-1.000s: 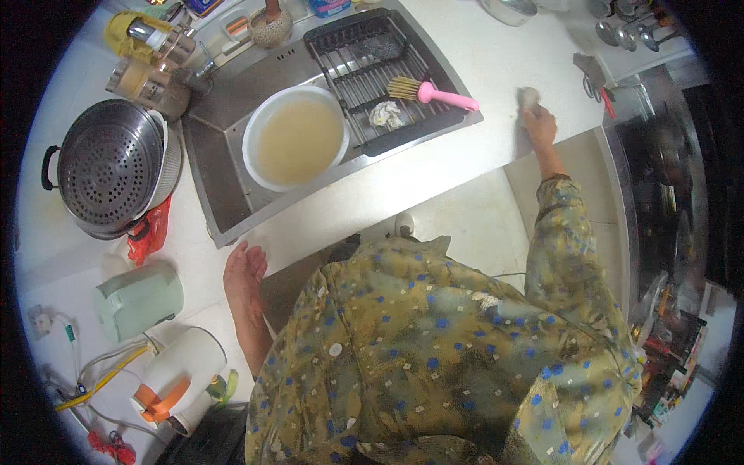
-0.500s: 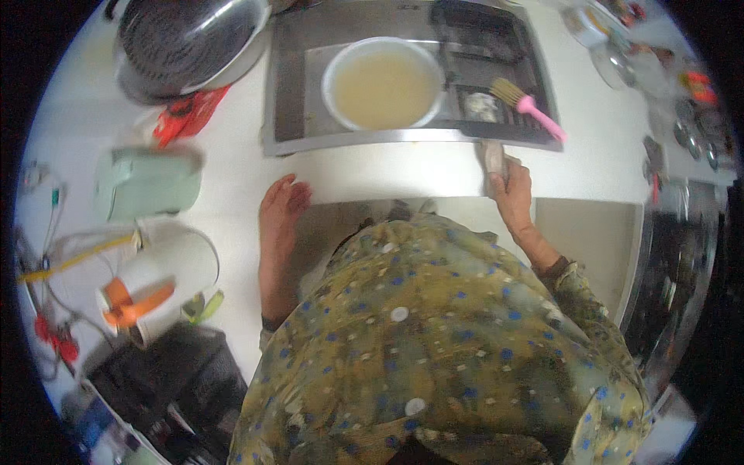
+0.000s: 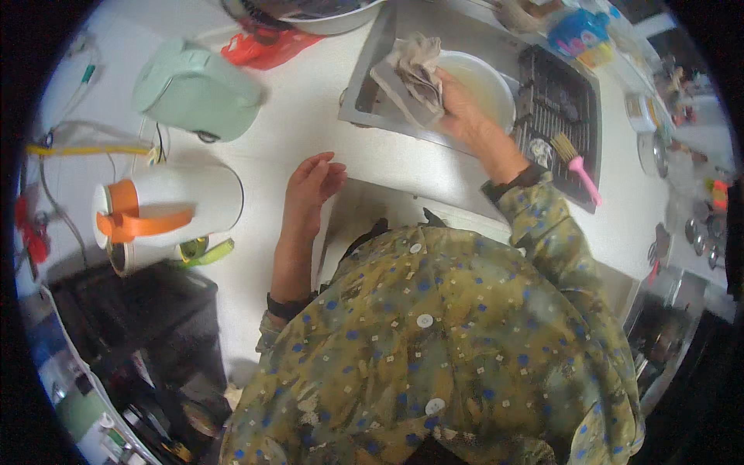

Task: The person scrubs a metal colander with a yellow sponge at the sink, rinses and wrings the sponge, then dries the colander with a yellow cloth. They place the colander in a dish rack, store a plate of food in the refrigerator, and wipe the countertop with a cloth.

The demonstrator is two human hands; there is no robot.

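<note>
A crumpled grey-beige cloth (image 3: 418, 77) is gripped in my right hand (image 3: 473, 116), raised over the left part of the sink (image 3: 372, 93). Behind it, partly covered by the cloth and hand, a white basin (image 3: 508, 101) of cloudy liquid stands in the sink. My left hand (image 3: 316, 177) hangs at the counter's front edge, its fingers loosely curved and apart, with nothing in them. On the rack (image 3: 564, 116) at the sink's right lies a pink-handled brush (image 3: 580, 172), next to a small whitish lump (image 3: 540, 152).
A pale green appliance (image 3: 201, 89) and a red plastic bag (image 3: 271, 50) sit on the counter to the left. Nearer are a white kettle with an orange handle (image 3: 159, 221) and a black crate (image 3: 147, 310). A blue pack (image 3: 577, 32) stands at the back right.
My right hand has moved from the counter's front edge up and left over the sink, bringing the cloth with it. The view has swung, and my left hand stays near the edge.
</note>
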